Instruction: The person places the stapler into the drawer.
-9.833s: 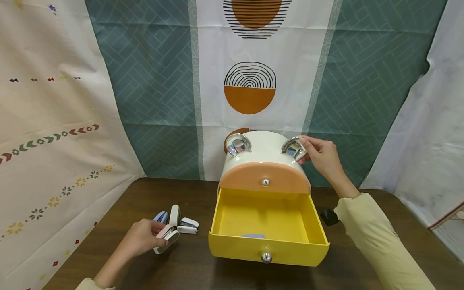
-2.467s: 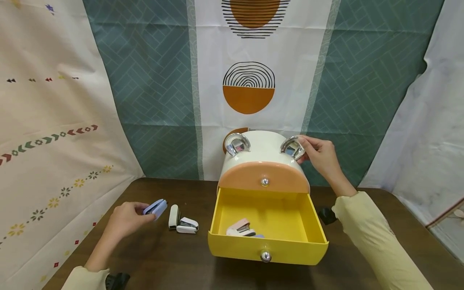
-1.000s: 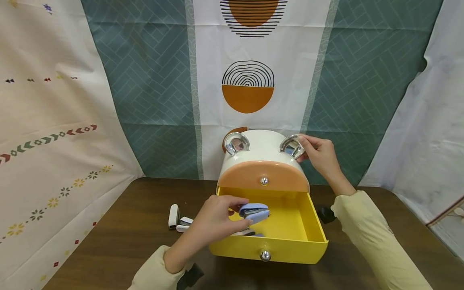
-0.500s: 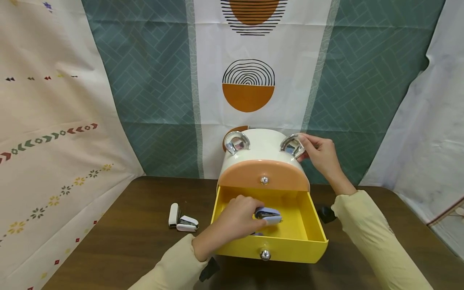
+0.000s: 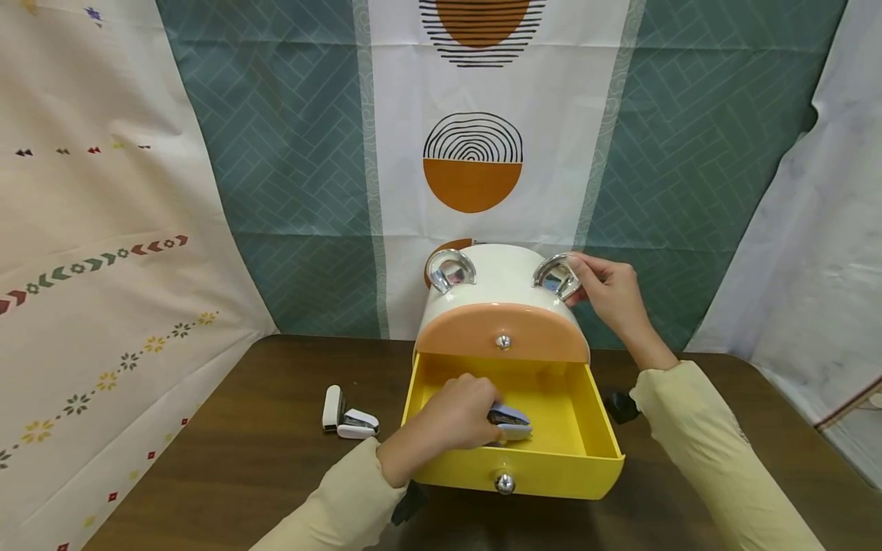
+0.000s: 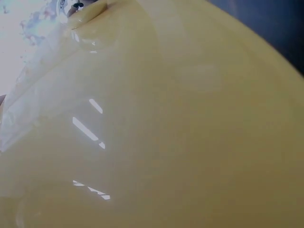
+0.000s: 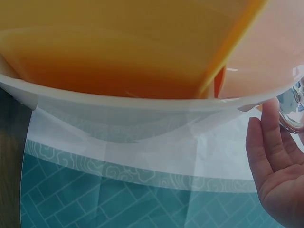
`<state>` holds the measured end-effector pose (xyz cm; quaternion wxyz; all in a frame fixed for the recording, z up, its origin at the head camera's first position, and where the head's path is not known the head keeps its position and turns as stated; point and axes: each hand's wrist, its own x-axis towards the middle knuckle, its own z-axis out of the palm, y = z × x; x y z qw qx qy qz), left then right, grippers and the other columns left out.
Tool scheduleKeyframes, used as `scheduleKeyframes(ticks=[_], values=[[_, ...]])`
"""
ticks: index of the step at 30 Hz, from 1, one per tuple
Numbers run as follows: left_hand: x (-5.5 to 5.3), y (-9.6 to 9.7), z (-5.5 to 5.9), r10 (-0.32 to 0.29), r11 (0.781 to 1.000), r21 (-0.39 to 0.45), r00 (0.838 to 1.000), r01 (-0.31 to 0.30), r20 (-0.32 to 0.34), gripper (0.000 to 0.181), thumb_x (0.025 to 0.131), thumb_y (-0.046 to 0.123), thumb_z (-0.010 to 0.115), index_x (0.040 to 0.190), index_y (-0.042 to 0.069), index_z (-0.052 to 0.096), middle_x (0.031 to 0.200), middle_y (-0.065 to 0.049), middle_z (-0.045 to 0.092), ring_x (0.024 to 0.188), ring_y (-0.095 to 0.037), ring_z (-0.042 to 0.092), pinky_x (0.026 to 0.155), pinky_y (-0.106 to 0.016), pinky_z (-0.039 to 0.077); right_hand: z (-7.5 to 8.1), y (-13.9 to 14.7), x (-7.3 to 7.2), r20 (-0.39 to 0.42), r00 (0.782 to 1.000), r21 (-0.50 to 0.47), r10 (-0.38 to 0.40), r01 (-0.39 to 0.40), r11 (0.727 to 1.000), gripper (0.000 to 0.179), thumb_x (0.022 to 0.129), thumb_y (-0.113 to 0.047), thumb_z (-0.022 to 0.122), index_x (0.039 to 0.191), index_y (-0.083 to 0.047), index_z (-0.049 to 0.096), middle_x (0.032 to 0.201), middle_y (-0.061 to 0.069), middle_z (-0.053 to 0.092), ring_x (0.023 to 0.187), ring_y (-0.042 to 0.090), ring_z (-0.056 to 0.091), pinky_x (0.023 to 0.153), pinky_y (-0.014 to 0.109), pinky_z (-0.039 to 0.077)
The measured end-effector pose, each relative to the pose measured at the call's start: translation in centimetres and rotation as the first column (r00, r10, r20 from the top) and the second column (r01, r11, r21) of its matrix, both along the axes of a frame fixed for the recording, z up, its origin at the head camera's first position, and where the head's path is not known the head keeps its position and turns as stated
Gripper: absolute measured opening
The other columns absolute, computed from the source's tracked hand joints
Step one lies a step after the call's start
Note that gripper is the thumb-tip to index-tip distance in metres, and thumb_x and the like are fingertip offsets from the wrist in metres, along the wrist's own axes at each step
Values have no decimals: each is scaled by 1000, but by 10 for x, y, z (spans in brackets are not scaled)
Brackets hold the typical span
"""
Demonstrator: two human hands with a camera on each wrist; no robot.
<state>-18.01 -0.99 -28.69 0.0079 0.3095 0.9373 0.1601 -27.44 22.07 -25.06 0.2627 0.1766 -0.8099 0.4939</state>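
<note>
In the head view, the left hand point(image 5: 463, 413) is at the centre of the lower half, reaching into the yellow drawer point(image 5: 568, 478), with finger and thumb closed about the left end of a blue stapler point(image 5: 517, 432). That stapler is inside the drawer walls, right of the hand; I cannot tell whether it rests on the drawer floor. At centre right, the right hand point(image 5: 609, 295) pinches the rim of the silver ring point(image 5: 547, 268) on the white cabinet point(image 5: 506, 268). As far as shown, the drawer is already pulled out and the blue stapler is within it but not yet let go; two more, an upright white stapler point(image 5: 332, 407) and a flat white stapler point(image 5: 354, 431), remain on the table point(image 5: 276, 467) at lower left. The hand hides the drawer's left front, so what else lies there cannot be told. In the left wrist view, glossy yellow fills most of the frame, showing neither grip nor stapler. In the right wrist view, fingers at the right edge touch the ring, while the drawer's yellow side spans the top
</note>
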Motion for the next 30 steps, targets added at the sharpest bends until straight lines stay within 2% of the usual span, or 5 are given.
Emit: scheduleKeyframes(ticks=[9,17,20,24,30], values=[[0,1,1,22,1000,-8,1000,-22,22,30,72,15,72,55,12,48,49,5,27,47,-8,31,47,-20,23,-2,2,-1,2,1000,0,-10,10,1000,39,92,-25,53,119,2,58,66,-14,59,50,5,59,57,17,49],[0,-12,2,22,998,66,999,-20,-27,16,75,16,71,66,10,59,51,5,27,47,-9,31,46,-21,23,-1,2,0,16,1000,7,-20,20,1000,40,92,-26,52,120,1,58,67,-14,59,51,6,60,58,16,49],[0,-24,4,28,990,138,999,-22,-42,10,75,16,71,78,7,67,56,6,46,53,-9,44,50,-21,33,-1,2,1,13,1000,8,-23,23,1000,39,92,-26,52,119,1,58,67,-12,60,51,6,60,58,16,49],[2,-44,9,73,969,241,994,-50,-86,27,75,16,72,99,5,70,88,-4,69,79,-16,63,70,-31,48,0,2,1,0,1000,8,-16,16,1000,38,92,-25,52,119,1,59,68,-11,60,51,6,59,58,16,49],[4,-76,10,188,893,424,981,-154,-40,31,74,13,74,104,5,68,100,-5,68,88,-18,65,75,-33,51,0,0,-1,5,1000,9,-7,7,1000,39,92,-25,52,119,2,58,68,-14,60,51,6,60,58,17,49]])
